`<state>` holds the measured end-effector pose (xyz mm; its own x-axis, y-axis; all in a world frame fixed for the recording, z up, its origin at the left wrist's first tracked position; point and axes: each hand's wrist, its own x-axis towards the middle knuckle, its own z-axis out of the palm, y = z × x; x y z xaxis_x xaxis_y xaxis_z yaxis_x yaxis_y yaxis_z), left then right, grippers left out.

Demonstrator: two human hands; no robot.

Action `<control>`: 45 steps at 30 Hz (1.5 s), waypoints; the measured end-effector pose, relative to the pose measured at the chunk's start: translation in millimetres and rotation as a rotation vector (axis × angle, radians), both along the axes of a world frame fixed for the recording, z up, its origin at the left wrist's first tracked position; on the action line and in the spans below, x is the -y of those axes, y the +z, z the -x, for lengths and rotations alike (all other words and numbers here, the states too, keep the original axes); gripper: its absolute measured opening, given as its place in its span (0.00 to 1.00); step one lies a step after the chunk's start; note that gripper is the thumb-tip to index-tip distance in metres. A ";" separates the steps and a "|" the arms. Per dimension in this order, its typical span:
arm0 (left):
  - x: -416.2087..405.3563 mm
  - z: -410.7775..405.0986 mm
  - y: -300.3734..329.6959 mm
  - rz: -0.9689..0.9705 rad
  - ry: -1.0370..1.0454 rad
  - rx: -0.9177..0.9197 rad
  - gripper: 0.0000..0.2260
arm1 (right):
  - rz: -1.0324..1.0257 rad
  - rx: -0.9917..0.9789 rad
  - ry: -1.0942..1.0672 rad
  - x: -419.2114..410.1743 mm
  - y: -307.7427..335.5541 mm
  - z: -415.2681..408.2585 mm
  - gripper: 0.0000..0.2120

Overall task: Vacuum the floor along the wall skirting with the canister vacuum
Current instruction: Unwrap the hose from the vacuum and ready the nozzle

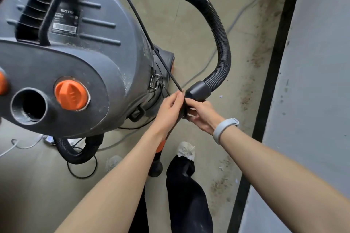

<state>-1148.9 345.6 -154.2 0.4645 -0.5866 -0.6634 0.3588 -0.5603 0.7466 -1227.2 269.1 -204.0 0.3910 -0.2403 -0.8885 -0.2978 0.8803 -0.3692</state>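
The grey canister vacuum [75, 58] with orange knobs stands on the floor at the left. Its black ribbed hose [221, 39] arcs over and down to a smooth cuff [198, 91]. Just below the cuff, my left hand [170, 108] and my right hand [200, 117] both grip the black wand [182, 108] from opposite sides. The left fingers also touch the thin black power cord [144, 28] that crosses the canister. The wand continues down under my left wrist, with an orange band [161, 145] and a black end [156, 168] near the floor. The black skirting [274, 81] runs along the grey wall [312, 81] at the right.
Dirt and dark specks lie on the concrete floor [253, 58] along the skirting. A second hose loop [75, 154] and loose cables [83, 174] lie below the canister, white cables [22, 145] at the far left. My feet in pale shoes [186, 150] stand between canister and wall.
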 end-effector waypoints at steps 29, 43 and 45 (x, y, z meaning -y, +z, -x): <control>44.2 -47.6 96.9 -0.184 -0.030 0.358 0.13 | 0.859 0.062 -0.049 139.0 176.7 -37.7 0.13; 5.9 -162.2 239.7 -0.069 0.153 0.812 0.18 | 1.526 -0.019 1.041 68.1 296.4 -89.4 0.28; -22.4 -183.7 248.7 -0.096 0.168 0.827 0.20 | 1.521 -0.004 0.967 58.3 309.2 -113.1 0.27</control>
